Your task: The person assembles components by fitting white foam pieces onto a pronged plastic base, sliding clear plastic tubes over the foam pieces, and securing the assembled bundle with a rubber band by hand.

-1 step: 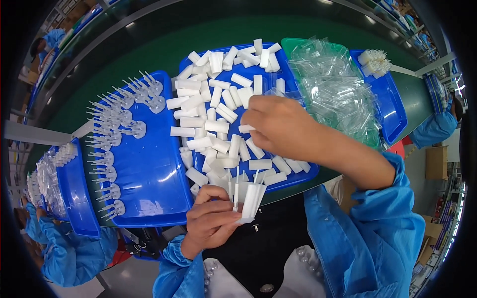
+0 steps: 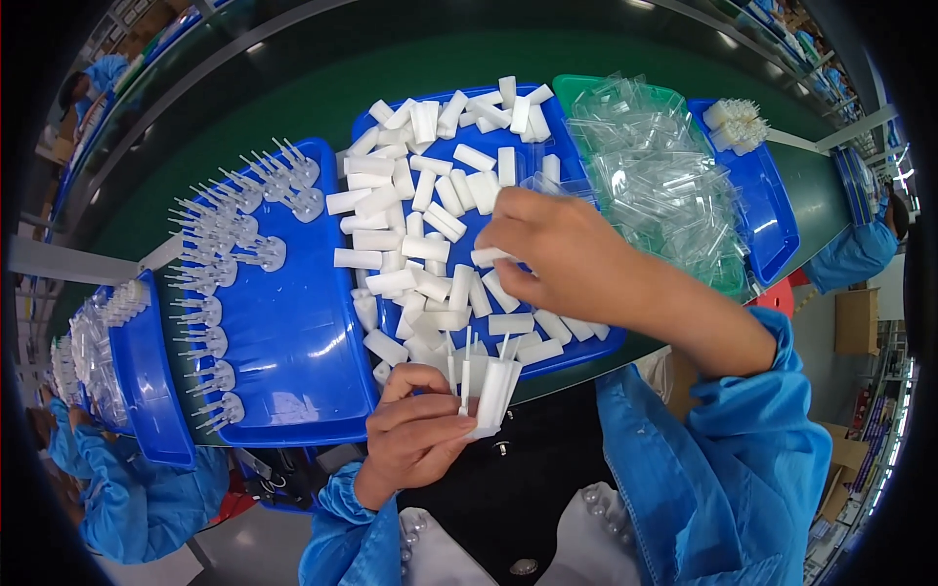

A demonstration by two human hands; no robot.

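Note:
At the near edge of the bench, my left hand (image 2: 422, 422) is closed on a translucent pronged base (image 2: 465, 383), its thin pins pointing up. A white foam block (image 2: 500, 383) is seated on pins at the base's right side. Over the middle blue tray (image 2: 613, 337), the thumb and fingers of my right hand (image 2: 547, 244) pinch another white foam block (image 2: 491, 256). Many loose white foam blocks (image 2: 369, 200) lie heaped around and below that hand.
A blue tray (image 2: 293, 381) at left holds rows of pronged bases (image 2: 234, 234). To the right, clear plastic covers (image 2: 655, 176) pile in a green tray (image 2: 578, 88). Beyond it, a smaller blue tray (image 2: 772, 210) bears foam-covered pieces (image 2: 735, 125). Co-workers in blue sleeves sit at both sides.
My right hand has shifted very slightly to the right with the foam block between its fingers. The left hand and the pronged base stay nearly still.

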